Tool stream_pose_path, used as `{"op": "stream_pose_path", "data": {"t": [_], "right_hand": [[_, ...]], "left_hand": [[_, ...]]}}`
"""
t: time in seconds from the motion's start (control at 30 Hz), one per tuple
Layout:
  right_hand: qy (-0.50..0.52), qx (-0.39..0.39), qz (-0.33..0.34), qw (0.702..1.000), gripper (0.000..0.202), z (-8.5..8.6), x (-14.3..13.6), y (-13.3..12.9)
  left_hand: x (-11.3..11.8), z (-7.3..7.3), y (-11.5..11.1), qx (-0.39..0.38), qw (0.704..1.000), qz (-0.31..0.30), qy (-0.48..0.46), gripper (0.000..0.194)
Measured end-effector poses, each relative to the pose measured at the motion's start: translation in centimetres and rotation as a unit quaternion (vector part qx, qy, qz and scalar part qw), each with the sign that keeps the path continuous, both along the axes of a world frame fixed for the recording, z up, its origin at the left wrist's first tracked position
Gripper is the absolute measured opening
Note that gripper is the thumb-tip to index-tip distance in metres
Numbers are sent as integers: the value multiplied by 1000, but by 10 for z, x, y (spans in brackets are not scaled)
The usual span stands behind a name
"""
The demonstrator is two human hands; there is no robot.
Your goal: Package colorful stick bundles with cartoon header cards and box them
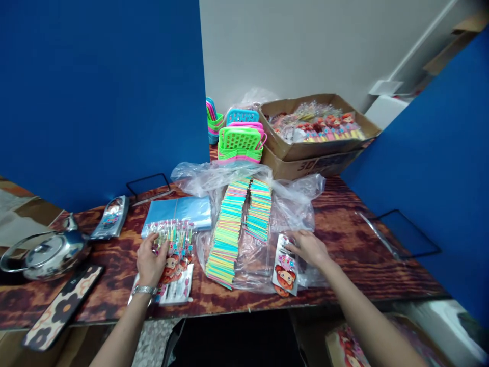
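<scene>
My left hand [151,260], with a metal watch at the wrist, has its fingers curled at the pile of small clear packets [178,244] with red-haired cartoon figures. White printed cards [181,288] lie under that pile. My right hand [307,247] pinches the upper right edge of a printed cartoon card [285,267]; another one shows beneath its lower end. Between my hands, two long rows of thin coloured sticks [225,232] rest on a clear plastic sheet [254,262]. Blue-tinted plastic bags [194,211] lie flat behind my left hand.
Coloured plastic baskets [240,140] are stacked at the back, beside an open cardboard box [294,152] of packets. At left are a metal teapot [57,252], a flowered phone case [63,308] and silvery packets [111,218]. Blue panels [99,102] flank the wooden table [340,224].
</scene>
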State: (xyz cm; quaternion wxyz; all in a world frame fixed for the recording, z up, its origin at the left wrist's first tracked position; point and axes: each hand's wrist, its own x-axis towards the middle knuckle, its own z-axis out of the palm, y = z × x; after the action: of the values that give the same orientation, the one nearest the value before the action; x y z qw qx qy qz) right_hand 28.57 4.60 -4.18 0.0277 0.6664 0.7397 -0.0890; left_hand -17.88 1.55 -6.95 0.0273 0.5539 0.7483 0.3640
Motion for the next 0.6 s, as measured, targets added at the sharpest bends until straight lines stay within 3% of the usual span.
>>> {"op": "stream_pose_path", "data": {"t": [0.1, 0.2, 0.3, 0.37, 0.47, 0.53, 0.6], "right_hand": [[7, 5, 6, 1000, 18, -2, 0, 5], [11, 23, 14, 1000, 18, -2, 1, 7], [8, 44, 15, 999, 23, 1, 2, 6], [16, 57, 21, 998, 24, 7, 2, 4], [56, 77, 56, 994, 26, 25, -2, -3], [109, 90, 88, 986, 28, 43, -9, -8], [168, 101, 117, 974, 28, 61, -18, -15]], "left_hand": [[-1, 4, -1, -18, 1000, -6, -10, 40], [-1, 11, -3, -14, 1000, -5, 10, 41], [14, 28, -7, 51, 997, 17, 55, 45], [38, 41, -12, 116, 991, 9, 71, 50], [91, 57, -23, 143, 984, -103, 27, 49], [131, 61, -28, 84, 969, -227, -55, 44], [168, 59, -30, 8, 935, -321, -149, 41]]}}
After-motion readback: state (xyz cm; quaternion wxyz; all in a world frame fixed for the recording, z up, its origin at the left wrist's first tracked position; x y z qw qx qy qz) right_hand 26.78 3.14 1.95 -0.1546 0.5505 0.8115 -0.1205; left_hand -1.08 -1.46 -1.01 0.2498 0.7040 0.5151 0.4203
